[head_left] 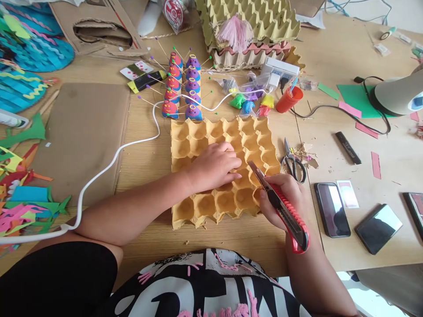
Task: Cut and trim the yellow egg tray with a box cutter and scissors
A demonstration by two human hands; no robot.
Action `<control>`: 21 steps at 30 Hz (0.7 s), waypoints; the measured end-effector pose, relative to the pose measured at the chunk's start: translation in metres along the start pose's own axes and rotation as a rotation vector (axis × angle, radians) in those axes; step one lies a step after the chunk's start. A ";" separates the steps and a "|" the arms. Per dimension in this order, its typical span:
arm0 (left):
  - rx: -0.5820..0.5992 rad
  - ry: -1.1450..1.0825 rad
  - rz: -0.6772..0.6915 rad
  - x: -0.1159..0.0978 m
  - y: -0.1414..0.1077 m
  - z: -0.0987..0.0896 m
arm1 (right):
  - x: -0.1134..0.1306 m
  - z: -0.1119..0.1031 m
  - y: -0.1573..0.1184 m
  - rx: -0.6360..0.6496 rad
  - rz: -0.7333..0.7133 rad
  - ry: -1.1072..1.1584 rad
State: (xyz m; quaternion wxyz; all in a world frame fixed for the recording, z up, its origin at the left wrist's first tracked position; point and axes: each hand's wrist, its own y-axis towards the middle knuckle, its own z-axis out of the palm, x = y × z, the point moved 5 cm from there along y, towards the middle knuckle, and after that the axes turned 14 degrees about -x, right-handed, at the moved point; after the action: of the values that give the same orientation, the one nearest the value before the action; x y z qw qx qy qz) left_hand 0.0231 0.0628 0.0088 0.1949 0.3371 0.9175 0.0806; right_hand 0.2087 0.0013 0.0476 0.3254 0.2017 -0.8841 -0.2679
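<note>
Clamping the ridged red cutter (pixel 291 216): right grip (pixel 296 193). Left grip (pixel 215 165) rests on dimpled pulp tray (pixel 224 202), closure unclear.

I have the left hand (pixel 216 166) on a yellow egg tray (pixel 204 204). My right hand (pixel 287 196) grips a red utility knife (pixel 280 203), tip over the tray's right side.

On the right of the counter (pixel 330 57), a phone (pixel 332 210) beside a pale card (pixel 347 194), glossy dark slab (pixel 378 229) near both. Farther up, scissors (pixel 292 165) next to small scraps (pixel 310 161); beyond, a red cup (pixel 290 100) near a white power strip (pixel 280 67). At left, a cardboard sheet (pixel 82 127) partly under a white cable (pixel 99 179), coloured paper cutouts (pixel 24 211) alongside.
</note>
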 end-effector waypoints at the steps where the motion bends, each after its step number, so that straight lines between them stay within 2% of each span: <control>1: 0.004 0.005 0.000 0.000 0.000 0.000 | 0.000 0.001 0.000 -0.002 -0.031 0.006; 7: -0.017 0.007 0.015 0.000 0.000 0.000 | -0.001 0.001 0.005 0.018 -0.090 0.045; 11: -0.020 -0.007 0.004 0.000 0.000 -0.001 | -0.001 0.002 0.006 -0.031 -0.135 0.087; 13: -0.021 -0.008 0.001 -0.001 0.000 -0.002 | -0.001 0.003 0.004 -0.056 -0.114 0.078; 18: -0.024 -0.003 0.010 -0.001 0.000 -0.002 | -0.003 0.004 -0.003 -0.062 0.058 0.052; 21: -0.033 -0.003 0.018 -0.001 0.000 -0.002 | -0.002 0.005 -0.002 -0.040 0.045 0.068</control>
State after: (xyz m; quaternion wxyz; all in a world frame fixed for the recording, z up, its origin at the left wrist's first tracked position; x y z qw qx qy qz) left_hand 0.0225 0.0621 0.0105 0.2009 0.3422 0.9128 0.0968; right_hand 0.2070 0.0025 0.0419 0.3651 0.1843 -0.8713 -0.2713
